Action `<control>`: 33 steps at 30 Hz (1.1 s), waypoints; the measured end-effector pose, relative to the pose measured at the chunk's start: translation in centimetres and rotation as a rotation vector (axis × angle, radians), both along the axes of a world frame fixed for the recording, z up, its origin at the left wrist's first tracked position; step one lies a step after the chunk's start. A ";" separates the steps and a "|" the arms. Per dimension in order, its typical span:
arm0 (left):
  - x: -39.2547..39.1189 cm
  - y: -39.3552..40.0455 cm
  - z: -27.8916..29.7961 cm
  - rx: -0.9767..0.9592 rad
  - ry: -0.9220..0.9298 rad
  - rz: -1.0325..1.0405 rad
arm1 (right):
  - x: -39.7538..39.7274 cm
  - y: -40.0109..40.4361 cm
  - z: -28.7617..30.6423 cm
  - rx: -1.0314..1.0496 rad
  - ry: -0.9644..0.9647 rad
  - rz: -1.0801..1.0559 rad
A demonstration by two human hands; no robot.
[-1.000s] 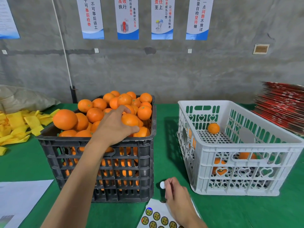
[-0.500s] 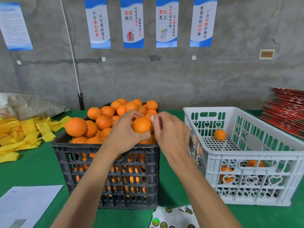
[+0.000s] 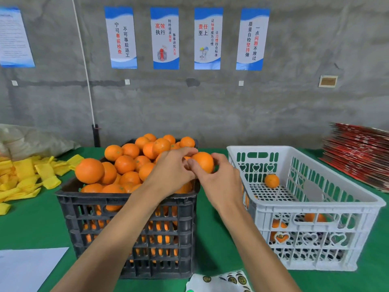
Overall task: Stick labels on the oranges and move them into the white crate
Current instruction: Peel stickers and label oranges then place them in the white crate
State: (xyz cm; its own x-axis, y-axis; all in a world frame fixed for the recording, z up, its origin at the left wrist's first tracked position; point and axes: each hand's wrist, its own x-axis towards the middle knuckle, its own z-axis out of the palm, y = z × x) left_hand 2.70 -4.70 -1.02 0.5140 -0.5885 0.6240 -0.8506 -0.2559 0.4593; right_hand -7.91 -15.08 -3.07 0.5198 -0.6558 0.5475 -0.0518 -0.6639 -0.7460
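**Two hands hold one orange above the black crate**

The black crate sits on the green table and is piled high with oranges. Both hands meet just above the right back corner of the black crate. The left hand curls its fingers round one orange and holds it up. The right hand is on the same orange from the right side. Its thumb presses on the front of the orange and its other fingers bend round the far side. A label on this orange cannot be seen.

The white crate stands just to the right of the black crate. One small orange lies on its holed floor near the back, and a few more show through the side holes.

A sheet of round labels lies on the table just in front of the black crate, at its right corner. A white paper lies in front of it to the left. Yellow wrappers lie in a heap left of the black crate. A stack of red sheets is far to its right, past the white crate.
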 end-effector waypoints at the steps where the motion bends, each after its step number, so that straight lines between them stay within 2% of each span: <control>1: -0.1 -0.6 0.1 0.003 0.083 -0.106 | -0.4 -0.7 0.3 -0.009 0.007 -0.035; 3: -0.3 -1.5 0.2 -0.004 0.277 -0.309 | -1.1 -2.6 0.6 -0.086 0.030 -0.101; 4: 0.0 -1.9 0.1 -0.006 0.310 -0.321 | -1.6 -3.6 0.5 -0.154 0.065 -0.148; 6: 2.1 -2.3 -0.1 0.049 0.224 -0.096 | -2.6 -5.7 0.2 -0.272 0.164 -0.264; 8: 5.1 -1.7 -0.5 0.229 0.141 0.245 | -3.6 -7.7 -0.5 -0.273 0.239 -0.350; 10: 7.3 -1.0 -0.8 0.426 0.217 0.448 | -4.4 -9.3 -1.7 -0.205 0.251 -0.379; 12: 8.4 -1.1 -0.4 0.529 0.247 0.485 | -4.8 -10.1 -2.5 -0.078 0.190 -0.340; 14: 9.0 -1.5 0.5 0.565 0.228 0.459 | -5.1 -10.2 -2.8 -0.051 0.144 -0.319; 16: 9.3 -1.8 1.0 0.594 0.217 0.465 | -5.3 -9.9 -2.8 -0.101 0.153 -0.319; 19: 9.6 -2.0 0.6 0.687 0.091 0.531 | -5.3 -9.5 -3.2 -0.260 0.204 -0.353; 25: 8.1 -1.6 0.6 0.695 0.004 0.541 | -5.1 -8.3 -5.7 -0.576 -0.005 -0.204; 29: 6.4 -0.9 0.7 0.483 0.090 0.442 | -5.4 -6.9 -8.6 -0.755 -0.110 -0.044; 31: 5.5 -0.1 0.5 0.363 0.166 0.393 | -5.8 -6.2 -10.8 -0.805 -0.036 0.047; 33: 4.7 0.7 0.2 0.316 0.238 0.352 | -6.3 -5.6 -13.4 -0.736 0.176 0.151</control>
